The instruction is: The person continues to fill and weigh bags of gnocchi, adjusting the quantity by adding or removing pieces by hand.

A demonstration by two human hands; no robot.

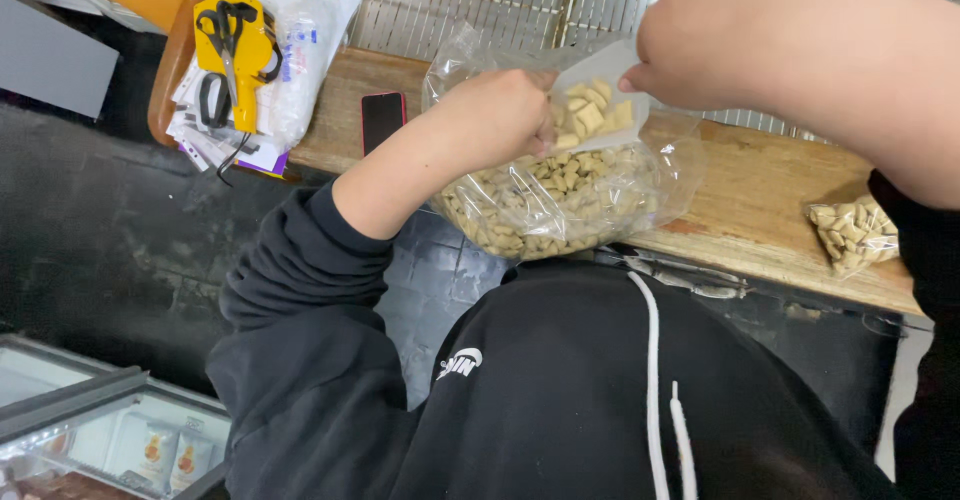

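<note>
Your left hand [495, 115] is closed on the rim of the large clear bag [560, 200] of tan pieces resting on the wooden tabletop [760, 210]. Your right hand [690, 55] pinches a small clear pouch [598, 110], partly filled, just above the bag's mouth. A small filled bag [855, 232] lies to the right; a red phone [382, 120] lies to the left.

The fingertips of the left hand [495, 118] are hidden inside the mouth of the large clear plastic bag of pale tan pellets [560, 195], and the right hand [700, 55] runs out past the top edge, its fingers tucked behind a small white scoop-like sheet [598, 110] whose exact form cannot be told. The small sealed clear bag of the same pellets [853, 232] is partly covered by the black sleeve at the right. The glass-topped freezer chest [110, 435] is cut off by the lower left corner, its packets too blurred to identify.
</note>
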